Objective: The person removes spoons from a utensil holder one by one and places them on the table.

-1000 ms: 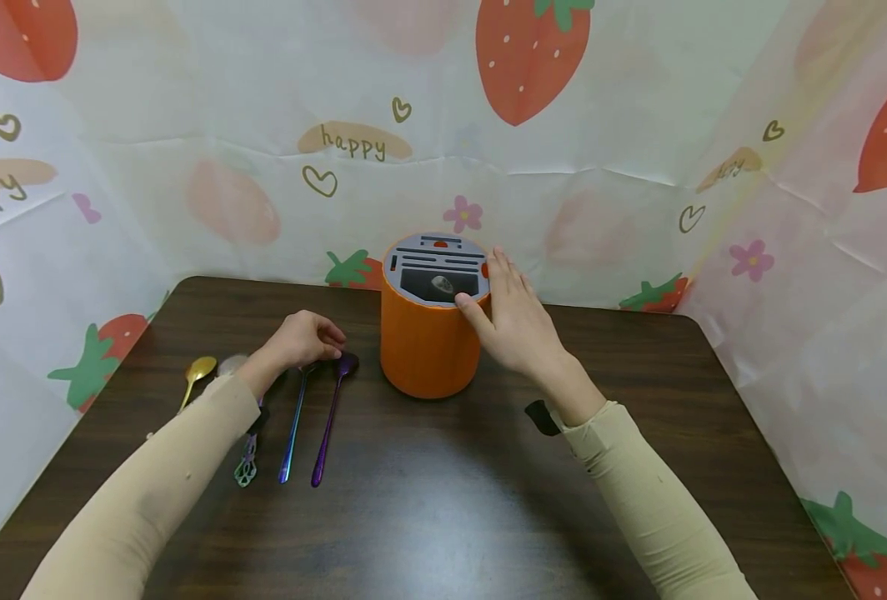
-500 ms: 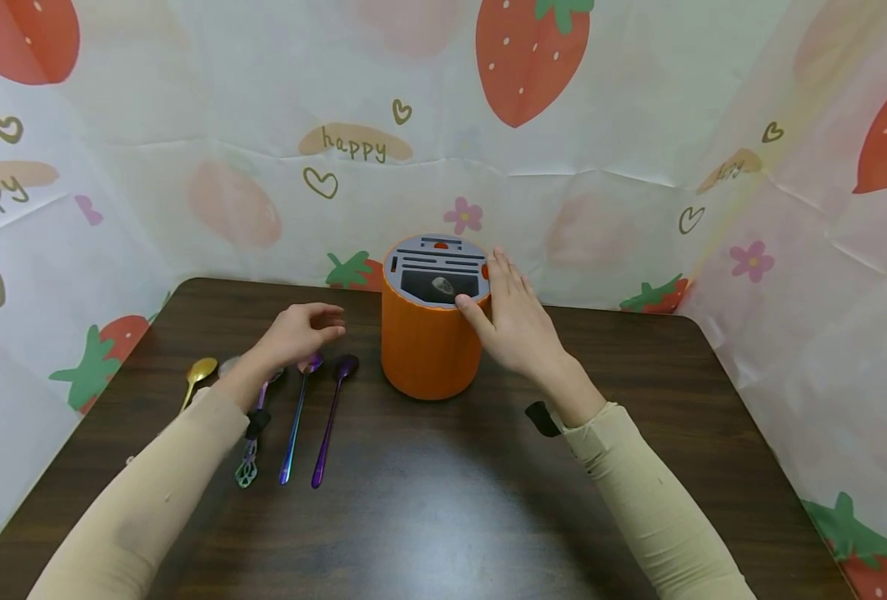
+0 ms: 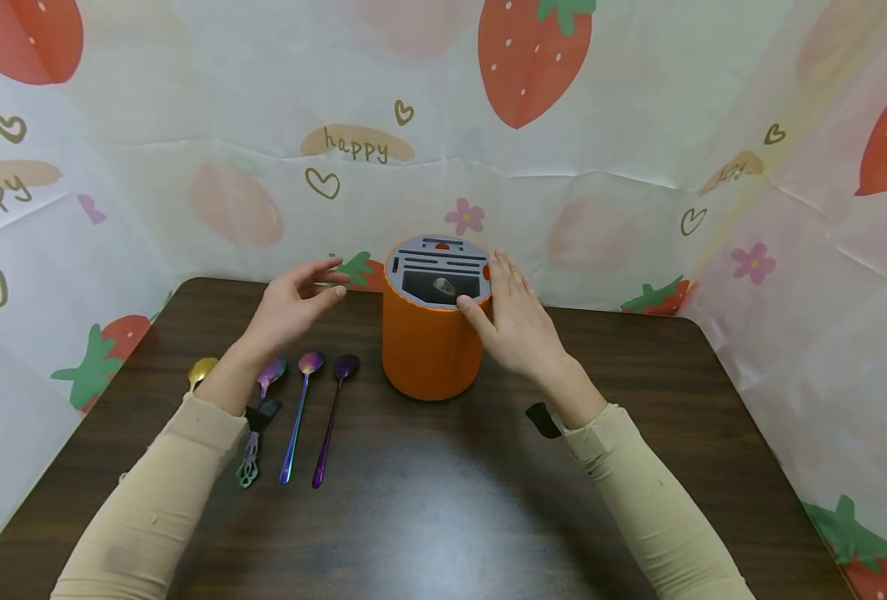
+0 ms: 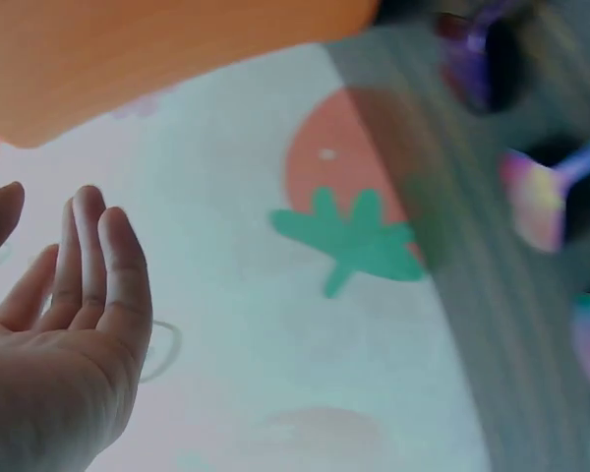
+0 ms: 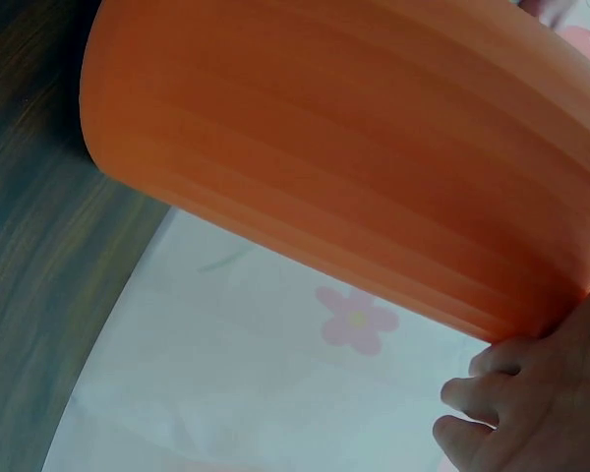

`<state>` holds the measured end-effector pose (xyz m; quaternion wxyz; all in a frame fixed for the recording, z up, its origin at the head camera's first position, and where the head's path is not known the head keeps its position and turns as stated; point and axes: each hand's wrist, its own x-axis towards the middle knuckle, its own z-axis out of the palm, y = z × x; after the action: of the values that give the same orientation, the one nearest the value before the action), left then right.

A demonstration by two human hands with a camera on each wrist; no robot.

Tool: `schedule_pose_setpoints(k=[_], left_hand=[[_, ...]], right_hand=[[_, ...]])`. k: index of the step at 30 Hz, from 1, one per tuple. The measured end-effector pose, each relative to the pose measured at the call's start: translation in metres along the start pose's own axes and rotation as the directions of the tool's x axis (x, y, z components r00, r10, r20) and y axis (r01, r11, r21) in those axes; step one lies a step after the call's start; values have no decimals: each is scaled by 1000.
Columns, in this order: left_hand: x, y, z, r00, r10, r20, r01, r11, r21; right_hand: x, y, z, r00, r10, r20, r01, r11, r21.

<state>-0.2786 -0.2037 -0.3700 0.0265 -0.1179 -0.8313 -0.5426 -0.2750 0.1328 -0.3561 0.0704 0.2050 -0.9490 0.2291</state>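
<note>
An orange cylindrical holder (image 3: 432, 354) with a grey slotted top (image 3: 432, 265) stands upright near the back of the table. My right hand (image 3: 522, 325) rests against its right side at the rim, fingers straight and thumb at the front edge. In the head view my left hand (image 3: 289, 308) hovers left of the holder, fingers loosely bent and holding nothing. Below it lie a dark purple spoon (image 3: 331, 425), a spoon with a blue handle (image 3: 296, 425) and an ornate-handled spoon (image 3: 269, 375). A gold spoon (image 3: 202, 369) is partly hidden by my left forearm.
The brown wooden table (image 3: 443, 517) reaches back to a white cloth backdrop (image 3: 263, 108) printed with strawberries, which also rises at both sides. Black wrist straps show at both cuffs.
My left hand has lifted away from the spoon heads, up and back toward the far table edge, its fingers spreading. The spoons, the holder and my right hand have stayed in place.
</note>
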Motion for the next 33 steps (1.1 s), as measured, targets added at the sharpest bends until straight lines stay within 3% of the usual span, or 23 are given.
schedule_pose_setpoints(k=[6,14,23,29,33], left_hand=[[0,24,9,992,106,-71,-112,989,-91],[9,52,29,960,265,-88,-274,952,-134],[20,69,48,925,380,5,-380,924,46],[25,78,54,922,377,89,-388,904,181],[27,82,57,914,372,163,-401,889,220]], right_hand=[[0,0,0,1000,-7,-3,7,1000,1],[0,0,0,1000,-2,2,2,1000,3],[0,0,0,1000,-3,0,3,1000,-3],[0,0,0,1000,6,12,-6,1000,0],[0,1,-1,1000,14,21,-14,1000,-2]])
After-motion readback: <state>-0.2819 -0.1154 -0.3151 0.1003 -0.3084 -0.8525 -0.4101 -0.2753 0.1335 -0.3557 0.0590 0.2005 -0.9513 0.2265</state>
